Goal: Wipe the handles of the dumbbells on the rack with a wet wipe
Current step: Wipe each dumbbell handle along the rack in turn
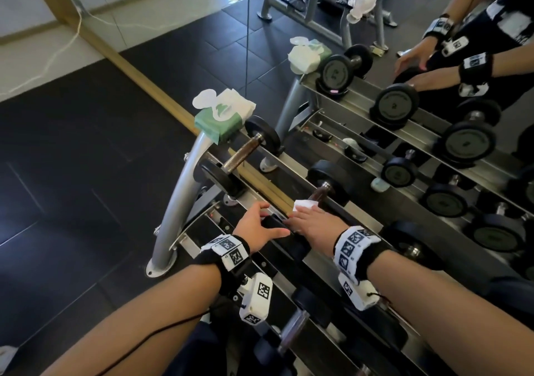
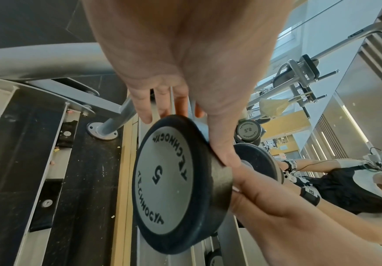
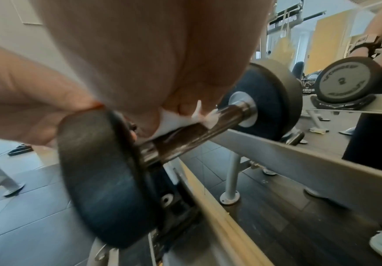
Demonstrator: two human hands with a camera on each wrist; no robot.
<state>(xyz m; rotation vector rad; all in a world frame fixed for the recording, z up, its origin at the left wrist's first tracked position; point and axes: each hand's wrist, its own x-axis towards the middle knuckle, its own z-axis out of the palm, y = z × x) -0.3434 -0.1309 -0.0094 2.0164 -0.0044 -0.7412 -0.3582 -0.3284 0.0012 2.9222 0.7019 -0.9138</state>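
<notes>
On the rack's top rail lies a black dumbbell marked 5 point(image 2: 167, 180) with a dark metal handle point(image 1: 320, 194). My left hand point(image 1: 268, 221) grips its near head, fingers over the rim and thumb along it point(image 2: 222, 144). My right hand point(image 1: 312, 222) is wrapped over the handle beside that head, holding a white wet wipe point(image 1: 304, 204) against the bar. In the right wrist view the wipe point(image 3: 172, 122) is bunched under my fingers on the handle point(image 3: 226, 115), whose far end is bare up to the far head point(image 3: 269, 100).
A green wipes packet point(image 1: 222, 115) with its lid open sits on the rack's left end, beside another dumbbell point(image 1: 239, 156). A mirror right behind the rack repeats everything. More dumbbells lie to the right point(image 1: 410, 237) and on the lower tier point(image 1: 291, 329). The grey rack leg point(image 1: 179, 202) curves down left.
</notes>
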